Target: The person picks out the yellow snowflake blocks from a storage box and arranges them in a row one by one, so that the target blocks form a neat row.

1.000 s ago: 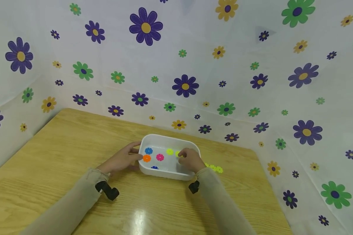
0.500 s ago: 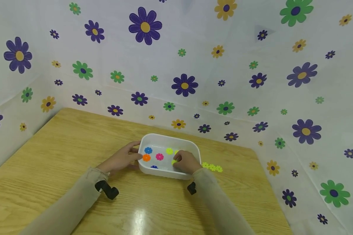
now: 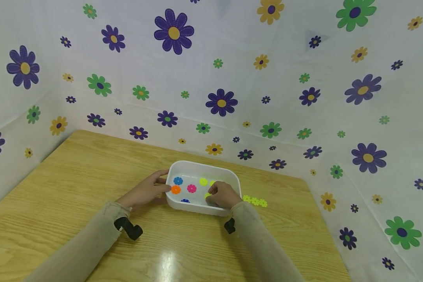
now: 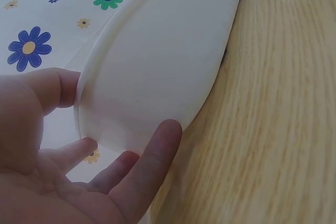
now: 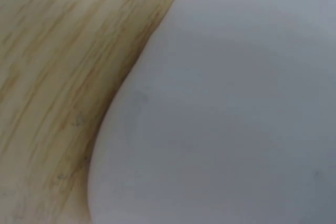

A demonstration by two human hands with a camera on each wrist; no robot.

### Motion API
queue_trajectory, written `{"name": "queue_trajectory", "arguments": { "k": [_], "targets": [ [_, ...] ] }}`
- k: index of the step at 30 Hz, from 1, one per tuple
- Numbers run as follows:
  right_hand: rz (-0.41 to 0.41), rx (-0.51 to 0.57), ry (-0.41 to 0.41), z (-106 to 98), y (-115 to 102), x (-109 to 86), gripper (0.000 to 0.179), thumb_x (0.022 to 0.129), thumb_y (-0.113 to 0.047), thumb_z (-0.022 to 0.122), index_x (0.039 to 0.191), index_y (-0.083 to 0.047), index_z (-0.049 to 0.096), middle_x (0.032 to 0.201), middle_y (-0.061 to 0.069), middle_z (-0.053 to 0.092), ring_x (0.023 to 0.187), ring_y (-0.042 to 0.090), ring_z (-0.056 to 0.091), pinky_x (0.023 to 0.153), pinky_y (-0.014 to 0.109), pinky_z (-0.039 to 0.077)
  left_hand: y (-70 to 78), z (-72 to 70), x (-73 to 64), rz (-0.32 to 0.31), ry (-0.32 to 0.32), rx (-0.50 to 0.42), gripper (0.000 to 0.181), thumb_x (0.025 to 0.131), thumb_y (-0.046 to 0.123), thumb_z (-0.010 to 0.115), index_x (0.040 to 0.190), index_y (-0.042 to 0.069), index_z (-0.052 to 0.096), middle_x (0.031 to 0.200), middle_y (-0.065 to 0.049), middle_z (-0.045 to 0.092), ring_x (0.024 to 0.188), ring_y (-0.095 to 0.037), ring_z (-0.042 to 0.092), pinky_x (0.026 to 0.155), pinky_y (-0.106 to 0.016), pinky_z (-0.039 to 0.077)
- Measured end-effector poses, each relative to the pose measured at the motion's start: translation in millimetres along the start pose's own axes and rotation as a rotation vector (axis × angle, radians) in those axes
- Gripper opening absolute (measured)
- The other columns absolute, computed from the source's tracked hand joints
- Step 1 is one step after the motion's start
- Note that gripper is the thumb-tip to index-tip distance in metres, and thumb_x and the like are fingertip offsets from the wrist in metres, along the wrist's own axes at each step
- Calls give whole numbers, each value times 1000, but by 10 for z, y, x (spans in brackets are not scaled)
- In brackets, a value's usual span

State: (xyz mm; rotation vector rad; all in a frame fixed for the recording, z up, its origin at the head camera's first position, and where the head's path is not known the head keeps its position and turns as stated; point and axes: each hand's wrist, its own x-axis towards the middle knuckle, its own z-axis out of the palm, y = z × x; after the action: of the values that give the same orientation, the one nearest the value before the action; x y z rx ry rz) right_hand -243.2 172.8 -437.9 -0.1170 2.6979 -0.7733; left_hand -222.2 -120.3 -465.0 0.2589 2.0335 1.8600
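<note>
A white plastic tub [image 3: 200, 208] stands on the table. My left hand [image 3: 148, 190] holds its left end, thumb at the rim and fingers against the outer wall, as the left wrist view shows. My right hand [image 3: 223, 194] reaches into the tub's right side and pinches a yellow snowflake disc [image 3: 207, 196], partly hidden by the fingers. Inside also lie another yellow disc [image 3: 203, 181], one partly covered by the hand, a pink disc [image 3: 192, 188], an orange disc [image 3: 176, 190], a light blue disc [image 3: 178, 181] and a dark blue disc [image 3: 185, 201]. The right wrist view shows the tub wall, no fingers.
Right of the tub, a row of joined yellow discs [image 3: 255, 201] lies on the wooden table [image 3: 91, 164]. A white flower-printed cloth [image 3: 183, 78] hangs behind the table and at both sides.
My right hand has shifted a little left and nearer within the tub, and a yellow disc now shows at its fingertips. My left hand stays on the tub.
</note>
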Motion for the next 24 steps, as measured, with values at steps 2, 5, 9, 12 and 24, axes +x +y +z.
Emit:
{"name": "queue_trajectory", "arguments": {
  "k": [2, 5, 9, 12, 24],
  "targets": [
    [1, 1, -3, -3, -4, -3, 25, 89, -23, 83, 103, -9, 68, 97, 3, 65, 90, 20, 57, 85, 36, 53, 0, -5, -2, -4, 2, 2, 66, 105, 16, 59, 163, 15, 29, 144, -28, 46, 115, -36, 63, 90, -46, 62],
    [-4, 12, -7, -15, 3, 13, 25, 89, -22, 83, 102, -10, 65, 97, 4, 64, 90, 20, 57, 82, 35, 52, 7, -5, -8, -8, 5, 5, 66, 104, 17, 60, 163, 15, 29, 145, -28, 47, 116, -36, 63, 90, -46, 62],
    [-45, 69, -18, -44, 9, 41, 17, 92, -15, 78, 100, -9, 64, 93, 5, 64, 82, 18, 59, 74, 29, 53, 12, -10, -4, -6, 6, 11, 67, 105, 18, 60, 163, 16, 29, 145, -27, 46, 117, -36, 62, 91, -46, 62],
    [-74, 124, -28, -54, 12, 53, 10, 95, -10, 73, 101, -7, 66, 90, 5, 66, 76, 17, 62, 69, 26, 56, 6, -17, 9, -7, 8, 13, 68, 104, 19, 60, 164, 16, 28, 145, -27, 46, 117, -37, 62, 91, -46, 62],
    [-184, 321, 68, -240, 75, -161, 9, 100, -10, 68, 108, -7, 68, 95, 6, 68, 78, 18, 68, 78, 35, 63, -5, -25, 12, -13, 5, 18, 66, 105, 17, 59, 164, 15, 29, 145, -27, 47, 118, -36, 62, 92, -46, 61]
  ]
}}
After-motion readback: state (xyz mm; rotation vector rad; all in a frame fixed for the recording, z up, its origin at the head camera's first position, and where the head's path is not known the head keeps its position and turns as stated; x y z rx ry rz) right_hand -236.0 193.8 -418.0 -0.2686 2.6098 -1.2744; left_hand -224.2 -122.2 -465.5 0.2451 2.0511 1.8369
